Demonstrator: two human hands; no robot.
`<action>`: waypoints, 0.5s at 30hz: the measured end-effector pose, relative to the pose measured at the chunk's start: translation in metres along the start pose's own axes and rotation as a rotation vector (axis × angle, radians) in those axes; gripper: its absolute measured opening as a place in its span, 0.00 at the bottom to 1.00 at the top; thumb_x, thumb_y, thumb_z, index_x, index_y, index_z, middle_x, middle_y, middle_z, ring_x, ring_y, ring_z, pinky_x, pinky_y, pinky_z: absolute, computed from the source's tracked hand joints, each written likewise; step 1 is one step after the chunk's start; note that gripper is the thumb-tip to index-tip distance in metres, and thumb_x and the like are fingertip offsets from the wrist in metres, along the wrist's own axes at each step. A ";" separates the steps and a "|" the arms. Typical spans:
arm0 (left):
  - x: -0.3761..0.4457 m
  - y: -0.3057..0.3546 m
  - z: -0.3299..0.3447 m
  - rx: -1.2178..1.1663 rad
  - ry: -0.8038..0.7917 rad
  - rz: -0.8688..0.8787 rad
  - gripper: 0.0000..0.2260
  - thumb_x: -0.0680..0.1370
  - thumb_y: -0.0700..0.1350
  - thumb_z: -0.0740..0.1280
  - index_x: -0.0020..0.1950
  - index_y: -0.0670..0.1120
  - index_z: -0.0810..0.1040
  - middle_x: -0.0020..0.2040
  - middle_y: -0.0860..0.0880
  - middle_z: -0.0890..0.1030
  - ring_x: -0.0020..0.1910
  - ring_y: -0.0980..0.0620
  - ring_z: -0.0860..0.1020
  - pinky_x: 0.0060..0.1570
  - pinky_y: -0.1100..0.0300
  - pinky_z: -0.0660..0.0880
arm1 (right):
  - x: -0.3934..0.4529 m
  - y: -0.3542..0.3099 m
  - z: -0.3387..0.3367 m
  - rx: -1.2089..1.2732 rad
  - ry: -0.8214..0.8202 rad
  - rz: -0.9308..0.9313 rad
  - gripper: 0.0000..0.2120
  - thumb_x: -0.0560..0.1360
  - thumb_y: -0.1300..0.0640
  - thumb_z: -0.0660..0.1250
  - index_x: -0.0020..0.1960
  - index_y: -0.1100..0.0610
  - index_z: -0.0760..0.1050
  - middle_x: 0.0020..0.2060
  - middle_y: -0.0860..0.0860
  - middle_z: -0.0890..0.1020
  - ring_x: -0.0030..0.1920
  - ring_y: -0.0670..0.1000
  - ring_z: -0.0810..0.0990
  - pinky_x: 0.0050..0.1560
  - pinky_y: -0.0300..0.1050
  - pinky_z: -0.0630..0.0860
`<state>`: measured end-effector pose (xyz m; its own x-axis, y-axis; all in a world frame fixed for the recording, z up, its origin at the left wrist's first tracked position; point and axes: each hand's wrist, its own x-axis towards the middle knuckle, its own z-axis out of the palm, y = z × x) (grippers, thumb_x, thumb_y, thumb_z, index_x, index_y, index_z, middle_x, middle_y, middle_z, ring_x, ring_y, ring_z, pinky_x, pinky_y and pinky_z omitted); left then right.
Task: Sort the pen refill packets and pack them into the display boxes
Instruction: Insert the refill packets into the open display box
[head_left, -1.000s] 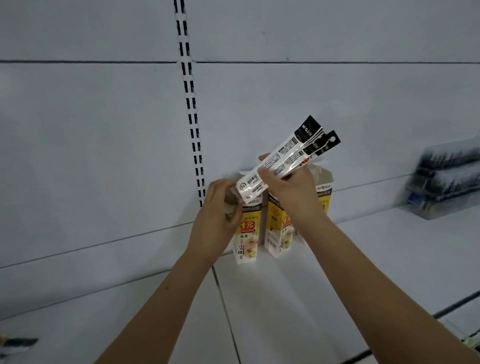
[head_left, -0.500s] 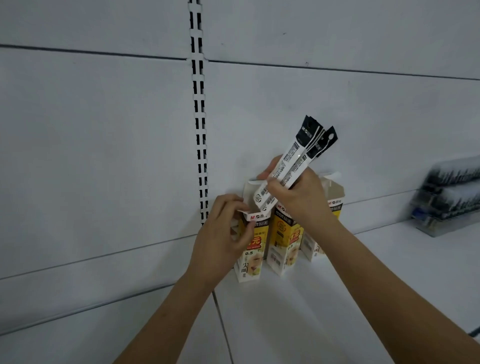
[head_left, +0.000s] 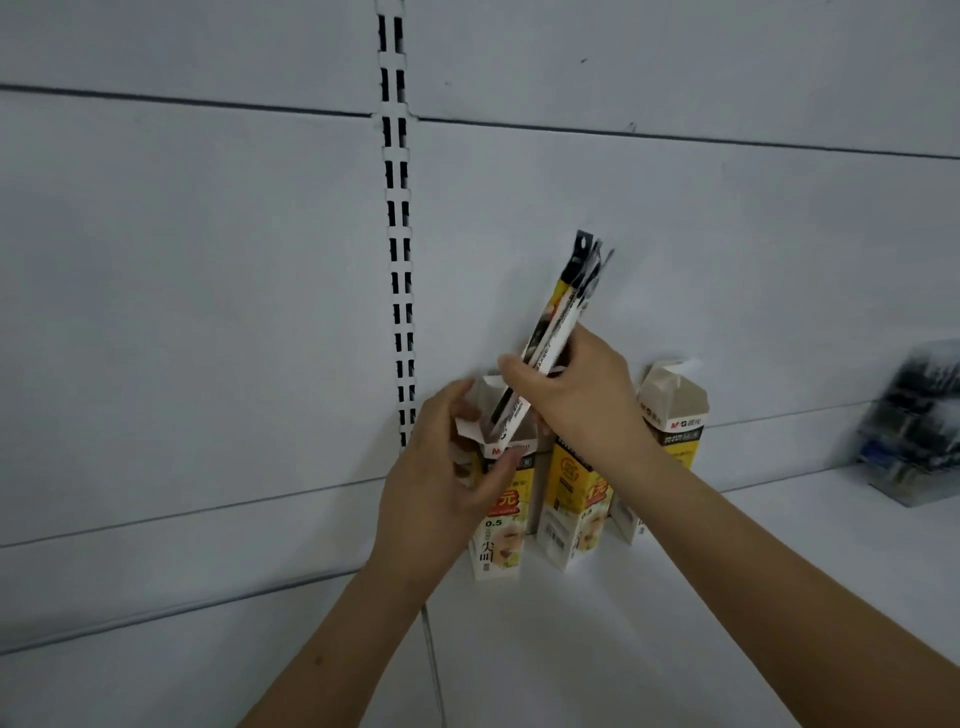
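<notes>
So my right hand (head_left: 576, 395) has its fingers and thumb wrapped round a thin bundle of long, flat pen refill packets (head_left: 558, 325) — white and yellow sleeves with black hanger tabs at the top. My left hand (head_left: 441, 483) grips the leftmost tall, narrow, yellow-and-white cardboard display box (head_left: 498, 519), thumb across its front face and fingers curled behind near the raised top flap, steadying it on the white shelf (head_left: 675, 623).

What matters is the line of the bundle. Its long axis is tilted, black tabs high and leaning to the right, the lower end down and to the left — and that lower end sits right at the open mouth of the box I am holding, just about inside it, though I cannot tell how deep it has gone. The box stands upright, so the packets are not yet parallel to it. I judge the next move has to bring the top of the bundle leftward until it stands straight, then slide it down; my right hand does the pushing since it is the one above the opening, while the left only braces.

Beside it stand a second matching yellow box (head_left: 576, 499) and a third (head_left: 670, 431) behind my right wrist. A blurred clear plastic tray of dark pens (head_left: 914, 431) sits well apart at the right.
</notes>
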<state>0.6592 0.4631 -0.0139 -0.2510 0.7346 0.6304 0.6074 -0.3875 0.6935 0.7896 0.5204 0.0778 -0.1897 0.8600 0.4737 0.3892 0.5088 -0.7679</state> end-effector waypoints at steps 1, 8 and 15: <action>0.001 0.002 0.000 0.062 0.004 0.035 0.22 0.74 0.60 0.69 0.65 0.60 0.69 0.55 0.62 0.74 0.49 0.62 0.78 0.40 0.62 0.79 | 0.000 -0.003 0.000 -0.008 -0.007 -0.001 0.10 0.72 0.49 0.73 0.44 0.53 0.74 0.35 0.49 0.81 0.31 0.47 0.81 0.32 0.39 0.78; 0.017 0.004 -0.008 0.107 -0.019 0.048 0.04 0.77 0.51 0.69 0.51 0.56 0.78 0.45 0.61 0.77 0.44 0.64 0.78 0.38 0.73 0.72 | 0.008 -0.014 -0.016 0.227 -0.404 0.186 0.22 0.69 0.50 0.77 0.60 0.53 0.75 0.48 0.53 0.84 0.40 0.51 0.86 0.43 0.44 0.84; 0.022 -0.004 -0.011 0.077 -0.155 0.066 0.13 0.74 0.59 0.69 0.53 0.54 0.82 0.53 0.61 0.75 0.46 0.60 0.78 0.43 0.67 0.76 | 0.011 -0.002 -0.031 -0.062 -0.371 0.030 0.10 0.70 0.47 0.75 0.48 0.51 0.83 0.38 0.45 0.86 0.27 0.42 0.79 0.28 0.32 0.72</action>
<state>0.6427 0.4747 0.0009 -0.0930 0.7881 0.6084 0.6761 -0.3986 0.6196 0.8145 0.5274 0.0982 -0.4864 0.8360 0.2539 0.4511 0.4892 -0.7465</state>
